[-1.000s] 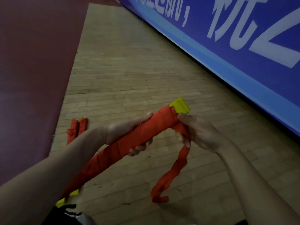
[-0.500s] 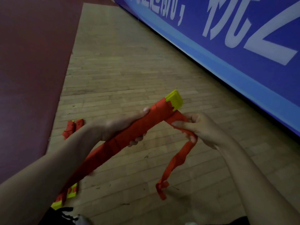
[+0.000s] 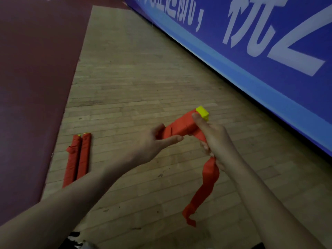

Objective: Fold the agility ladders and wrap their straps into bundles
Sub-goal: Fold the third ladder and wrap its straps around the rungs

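Folded ladder bundle (image 3: 181, 127) clamped in left hand (image 3: 154, 142) grip for steadiness; strap tail (image 3: 206, 178) clamped in right hand (image 3: 217, 141), thumb pressed on wrap against loosening

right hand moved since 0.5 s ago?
Yes: right hand rose toward the blue banner, gripping the strap, thumb now on the held bundle.

I see a sports hall. Wood-strip floor (image 3: 143, 83), maroon court surface (image 3: 34, 72), and a blue banner (image 3: 280, 72) alongside.
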